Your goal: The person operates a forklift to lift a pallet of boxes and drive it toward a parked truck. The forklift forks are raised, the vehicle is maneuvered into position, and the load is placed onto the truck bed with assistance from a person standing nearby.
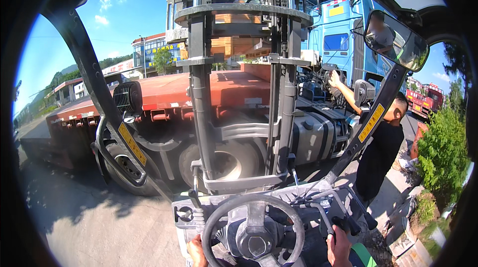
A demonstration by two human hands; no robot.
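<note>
I sit behind the steering wheel point(255, 198) of a forklift. My left hand point(197, 253) is at the lower left of the wheel, closed at its rim; part of the fingers is hidden. My right hand point(339, 248) is closed on a control lever point(329, 228) right of the wheel, its thumb lying along the near side. Further black-tipped levers point(368, 217) stand beside it. Ahead rises the lift mast point(201, 92), with wooden pieces point(241, 45) showing through it high up.
A red flatbed trailer point(159, 90) stands close ahead, joined to a blue truck cab point(336, 38). A person in black point(378, 152) stands at the right with one arm raised toward the truck. Green bushes point(440, 152) and rubble line the right edge. A mirror point(397, 39) hangs upper right.
</note>
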